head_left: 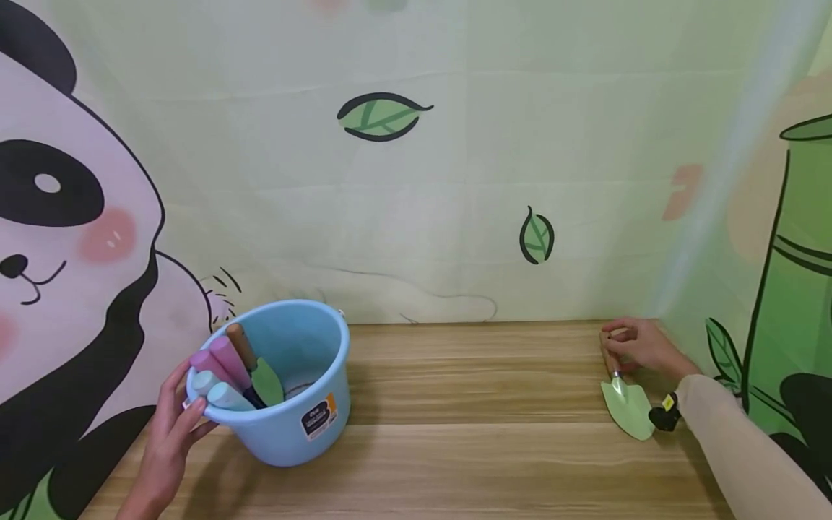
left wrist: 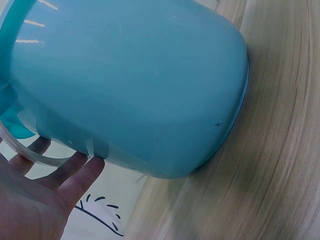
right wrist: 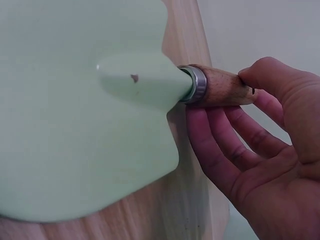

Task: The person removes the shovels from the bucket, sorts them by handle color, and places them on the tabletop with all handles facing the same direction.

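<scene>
Green trowel (head_left: 627, 409) sat right of the blue bucket (head_left: 286, 437), well apart; couldn't tell if its blade touched the wood table (head_left: 487, 448). Right hand (head_left: 650, 348) held the trowel's wooden handle (right wrist: 222, 89), thumb on one side, fingers on the other. Left hand (head_left: 165, 440) gripped the bucket at its left rim; wrist view had fingertips on the outer wall beside a pale bail (left wrist: 27, 153). Inside bucket, left side: two pink handles (head_left: 229, 352), two pale blue handles (head_left: 230, 397), brown handle (head_left: 240, 345) next to a green blade (head_left: 268, 381). Label (head_left: 318, 417) on bucket's near wall. Behind bucket: printed backdrop (head_left: 455, 159), panda print (head_left: 130, 173) to its left.
</scene>
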A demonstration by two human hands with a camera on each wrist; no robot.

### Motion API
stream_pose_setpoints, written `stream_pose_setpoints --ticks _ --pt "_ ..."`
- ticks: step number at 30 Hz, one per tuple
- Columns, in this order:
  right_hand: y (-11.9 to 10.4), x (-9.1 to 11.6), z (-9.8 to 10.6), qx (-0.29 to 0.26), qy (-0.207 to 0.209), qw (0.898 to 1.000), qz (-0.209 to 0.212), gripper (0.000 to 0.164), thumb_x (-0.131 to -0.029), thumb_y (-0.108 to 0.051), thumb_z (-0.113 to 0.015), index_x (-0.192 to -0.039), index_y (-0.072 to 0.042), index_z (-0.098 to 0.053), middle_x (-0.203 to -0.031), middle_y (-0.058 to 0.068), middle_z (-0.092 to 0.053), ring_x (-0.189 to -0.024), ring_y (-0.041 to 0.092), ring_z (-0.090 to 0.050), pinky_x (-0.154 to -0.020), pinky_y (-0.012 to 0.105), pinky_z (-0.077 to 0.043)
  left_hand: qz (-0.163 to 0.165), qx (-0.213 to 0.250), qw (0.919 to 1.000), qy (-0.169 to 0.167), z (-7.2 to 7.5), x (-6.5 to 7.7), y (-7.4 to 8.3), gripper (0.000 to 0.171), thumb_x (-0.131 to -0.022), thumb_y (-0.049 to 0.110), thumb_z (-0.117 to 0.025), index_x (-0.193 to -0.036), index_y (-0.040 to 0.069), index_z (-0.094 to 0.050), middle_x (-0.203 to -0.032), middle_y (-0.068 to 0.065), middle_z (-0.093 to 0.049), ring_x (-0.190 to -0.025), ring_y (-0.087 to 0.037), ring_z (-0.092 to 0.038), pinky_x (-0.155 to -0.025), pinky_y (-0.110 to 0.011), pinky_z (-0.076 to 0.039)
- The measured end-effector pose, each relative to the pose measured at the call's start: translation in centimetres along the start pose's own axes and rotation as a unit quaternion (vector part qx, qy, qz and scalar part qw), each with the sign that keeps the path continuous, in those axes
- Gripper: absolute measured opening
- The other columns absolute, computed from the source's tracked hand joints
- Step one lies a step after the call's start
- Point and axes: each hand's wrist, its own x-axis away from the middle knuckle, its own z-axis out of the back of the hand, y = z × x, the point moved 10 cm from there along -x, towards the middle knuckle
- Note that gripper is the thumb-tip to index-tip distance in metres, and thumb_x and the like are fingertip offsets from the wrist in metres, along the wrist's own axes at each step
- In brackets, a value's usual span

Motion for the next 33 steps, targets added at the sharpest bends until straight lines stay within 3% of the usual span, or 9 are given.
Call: stream_pose_setpoints --ticks 12,18,24,33 --pt "0.8 -0.1 -0.5 -0.011 -0.014 1.000 0.000 0.050 -0.103 -0.019 -0.064 -0.140 0.012 -0.049 -0.119 0.031 -0.064 -0.084 0.025 -0.069 -0.068 0.040 -0.062 -0.019 0.017 0.9997 -0.002 -0.1 0.0 0.3 0.059 -0.109 0.013 -0.040 -0.163 0.024 -0.019 -0.152 -0.002 -0.032 -0.120 0.001 -0.053 -0.082 -0.018 -0.056" --pt "0.4 -0.1 -0.7 0.006 -0.019 1.000 0.004 0.048 -0.104 -0.017 -0.063 -0.139 0.012 -0.050 -0.122 0.034 -0.063 -0.085 0.024 -0.070 -0.067 0.039 -0.061 -0.008 0.006 0.9999 -0.001 -0.1 0.1 0.3 0.059 -0.110 0.016 -0.040 -0.163 0.026 -0.018 -0.154 -0.005 -0.029 -0.119 0.001 -0.053 -0.082 -0.018 -0.055" --pt "-0.3 -0.2 -1.5 -0.007 -0.039 0.999 0.000 0.048 -0.103 -0.016 -0.063 -0.140 0.011 -0.049 -0.113 0.025 -0.068 -0.080 0.025 -0.071 -0.067 0.040 -0.062 -0.017 0.023 0.9996 0.004 0.1 0.1 0.3 0.058 -0.109 0.013 -0.040 -0.163 0.024 -0.020 -0.149 0.001 -0.034 -0.117 0.000 -0.055 -0.082 -0.018 -0.056" --pt "0.1 -0.5 -1.9 -0.023 -0.040 0.999 0.004 0.048 -0.103 -0.014 -0.063 -0.140 0.012 -0.048 -0.110 0.023 -0.069 -0.077 0.026 -0.071 -0.064 0.040 -0.062 -0.001 0.002 1.0000 0.001 0.0 0.0 0.1 0.059 -0.110 0.017 -0.041 -0.163 0.027 -0.018 -0.157 -0.009 -0.026 -0.119 0.001 -0.053 -0.082 -0.017 -0.055"
